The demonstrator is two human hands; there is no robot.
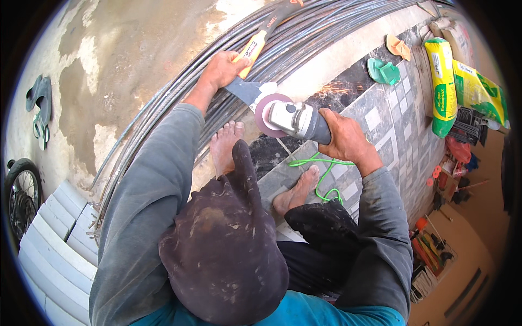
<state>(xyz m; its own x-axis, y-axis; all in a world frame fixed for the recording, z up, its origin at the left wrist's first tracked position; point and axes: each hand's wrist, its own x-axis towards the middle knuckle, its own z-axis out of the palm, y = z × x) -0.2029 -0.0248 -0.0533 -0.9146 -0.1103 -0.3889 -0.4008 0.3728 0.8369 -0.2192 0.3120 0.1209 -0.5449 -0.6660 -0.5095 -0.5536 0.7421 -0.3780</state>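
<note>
My right hand [348,138] wraps round the dark body of an angle grinder [298,119], whose maroon disc [266,115] meets the grey metal head of a hatchet [246,91]. Orange sparks [340,89] streak away to the right of the disc. With my left hand [220,70] I grip the hatchet near its head; its yellow and black handle points up and away. My bare left foot [224,142] rests just below the hatchet head, and my right foot [296,193] is on the tiles beside a bright green cord [321,160].
Long bundled steel bars [163,103] curve along my left side and across the far side. Green sandals [383,71], an orange sandal [398,48] and yellow-green bags [441,87] lie at right. Grey slabs [57,239] and a wheel [24,190] are at left.
</note>
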